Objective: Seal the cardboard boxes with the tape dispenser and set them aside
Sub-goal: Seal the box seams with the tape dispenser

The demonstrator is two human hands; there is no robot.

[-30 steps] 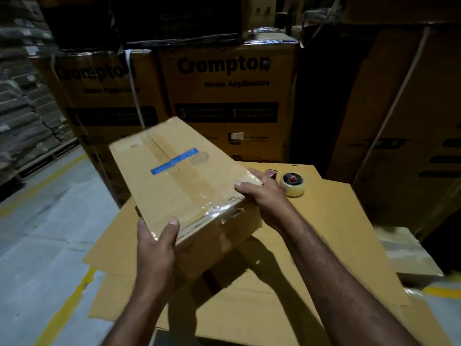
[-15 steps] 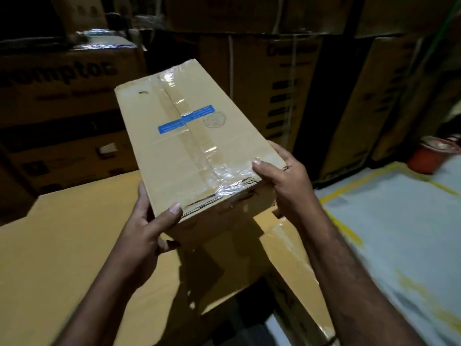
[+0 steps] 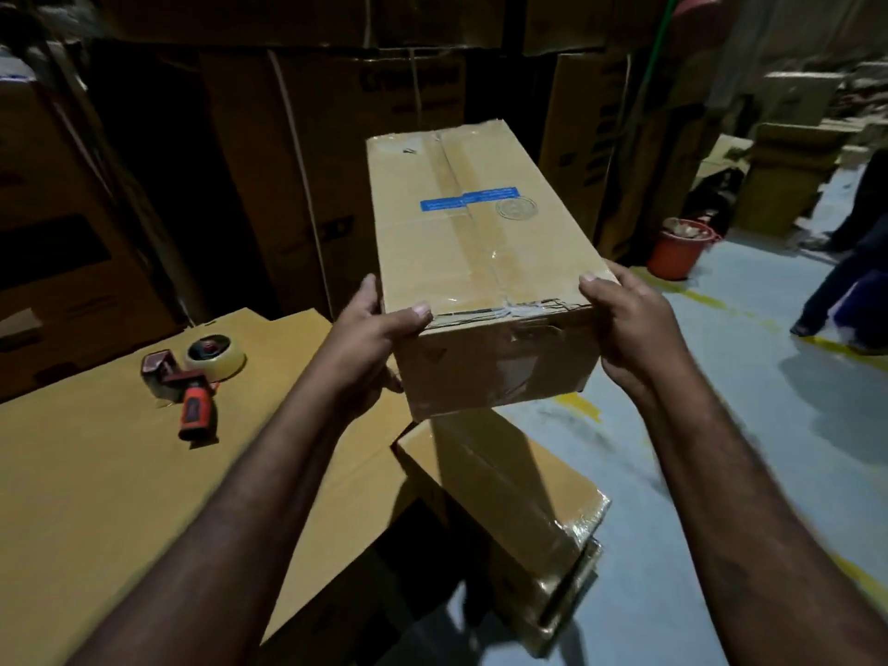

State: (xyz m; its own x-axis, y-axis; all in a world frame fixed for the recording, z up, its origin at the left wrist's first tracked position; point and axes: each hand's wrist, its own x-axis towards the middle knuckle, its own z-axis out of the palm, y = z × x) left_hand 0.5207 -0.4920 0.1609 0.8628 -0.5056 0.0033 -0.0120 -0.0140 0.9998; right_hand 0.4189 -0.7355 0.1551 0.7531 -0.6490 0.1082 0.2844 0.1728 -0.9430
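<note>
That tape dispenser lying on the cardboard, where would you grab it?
By its red handle, reaching from above on the near side. The tape dispenser lies flat on the cardboard sheet with the handle pointing toward the person; the tape roll and cutter end sit at the far end.

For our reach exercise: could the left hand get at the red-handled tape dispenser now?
Probably not: the left hand grips the taped brown cardboard box, though nothing blocks the red-handled tape dispenser.
</note>
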